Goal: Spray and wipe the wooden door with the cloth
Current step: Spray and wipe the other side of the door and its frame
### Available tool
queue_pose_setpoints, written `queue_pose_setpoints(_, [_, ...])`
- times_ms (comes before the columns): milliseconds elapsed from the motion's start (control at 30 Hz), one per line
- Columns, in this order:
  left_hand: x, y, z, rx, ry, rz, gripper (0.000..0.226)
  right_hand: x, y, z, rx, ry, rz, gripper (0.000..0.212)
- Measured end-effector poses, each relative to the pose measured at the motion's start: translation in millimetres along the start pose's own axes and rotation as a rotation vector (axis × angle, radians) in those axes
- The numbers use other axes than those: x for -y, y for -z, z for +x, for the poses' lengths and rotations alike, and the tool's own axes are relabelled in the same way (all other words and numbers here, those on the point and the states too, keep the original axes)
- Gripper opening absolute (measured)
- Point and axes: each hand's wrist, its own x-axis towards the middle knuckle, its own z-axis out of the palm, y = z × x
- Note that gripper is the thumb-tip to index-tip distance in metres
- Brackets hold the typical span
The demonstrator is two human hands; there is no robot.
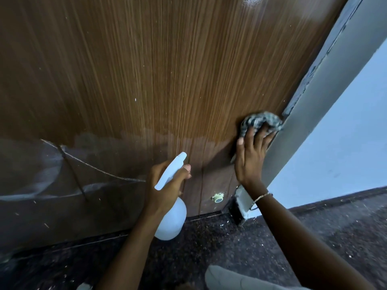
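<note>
The wooden door [167,70] fills the upper frame, brown with a vertical grain and a duller, greyish band across its lower part. My right hand [250,155] presses a checked grey cloth [259,122] flat against the door's right edge, next to the grey frame. My left hand [167,185] grips the neck of a white spray bottle [171,218], nozzle pointing up toward the door, a little left of the cloth.
A grey door frame [326,97] runs diagonally at the right, with a pale blue wall [345,143] beyond it. A small round door stopper [217,198] sits low on the door. Dark speckled floor [230,248] lies below. My knee [230,279] shows at the bottom.
</note>
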Motion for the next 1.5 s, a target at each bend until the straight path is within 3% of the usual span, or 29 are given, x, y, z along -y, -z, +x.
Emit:
queue_pose_setpoints(200, [-8, 1, 7, -0.011, 0.002, -0.021, 0.009, 57, 34, 97, -0.355, 0.086, 0.069, 0.054])
queue_pose_setpoints(333, [-16, 1, 17, 0.023, -0.054, -0.027, 0.006, 15, -3, 40, -0.260, 0.148, -0.054, 0.054])
queue_pose_setpoints(433, [-14, 3, 18, 0.026, -0.093, -0.045, 0.016, -21, -33, -38, -0.018, 0.012, -0.041, 0.058])
queue_pose_setpoints(533, [-14, 2, 17, 0.055, -0.118, -0.035, 0.020, -25, -35, -55, 0.078, -0.070, -0.025, 0.067])
queue_pose_setpoints(700, [-11, 2, 17, 0.006, -0.009, -0.057, 0.005, 38, -3, 18, -0.119, 0.028, 0.083, 0.057])
queue_pose_setpoints(867, [-13, 3, 16, 0.079, -0.054, -0.052, 0.019, 76, 21, 71, -0.286, 0.145, 0.056, 0.052])
queue_pose_setpoints(967, [-16, 7, 13, 0.074, -0.050, -0.083, 0.022, 44, -10, 22, -0.172, 0.209, -0.064, 0.051])
queue_pose_setpoints(1100, [-15, 14, 9, 0.071, -0.025, -0.085, 0.007, -9, -31, -59, 0.179, 0.266, -0.231, 0.048])
queue_pose_setpoints(1167, [-13, 16, 7, 0.071, -0.040, -0.085, 0.014, -10, -23, -52, 0.214, 0.332, -0.274, 0.050])
queue_pose_setpoints(1300, [-5, 17, 8, 0.059, -0.004, -0.077, 0.011, 37, 0, 18, -0.032, 0.397, -0.179, 0.052])
queue_pose_setpoints(1400, [-6, 16, 7, 0.057, 0.042, -0.100, 0.031, 82, 16, 70, -0.203, 0.450, -0.131, 0.049])
queue_pose_setpoints(1500, [-15, 19, 6, 0.080, 0.046, -0.098, 0.012, 88, 6, 69, -0.257, 0.474, -0.158, 0.048])
